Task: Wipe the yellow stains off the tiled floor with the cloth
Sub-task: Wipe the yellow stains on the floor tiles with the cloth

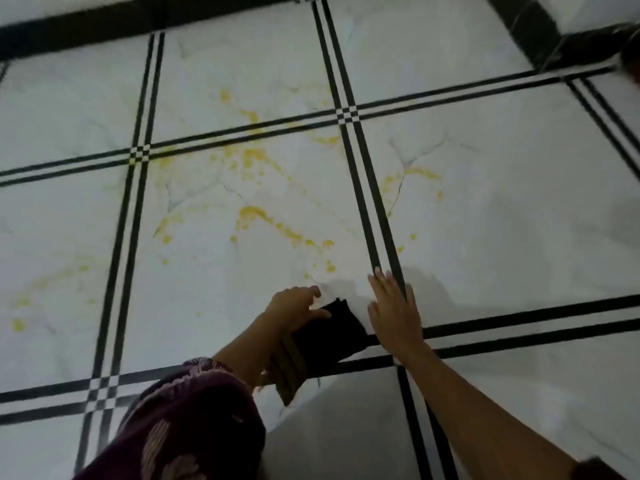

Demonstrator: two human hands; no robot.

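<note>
Yellow stains (252, 213) spatter the white tiled floor (485, 220) across the middle of the head view, with fainter smears at the far left (20, 323). A dark folded cloth (322, 344) hangs above the floor near the lower centre. My left hand (298, 306) grips the cloth's top edge, fingers curled over it. My right hand (394, 310) lies flat with straight fingers just right of the cloth, over the black tile stripes. Part of the cloth is hidden behind my left forearm.
Black double stripes (356, 188) divide the tiles into a grid. A black border (138, 22) runs along the far wall, with a dark corner (540, 32) at the upper right. My patterned maroon sleeve (187, 417) fills the lower left.
</note>
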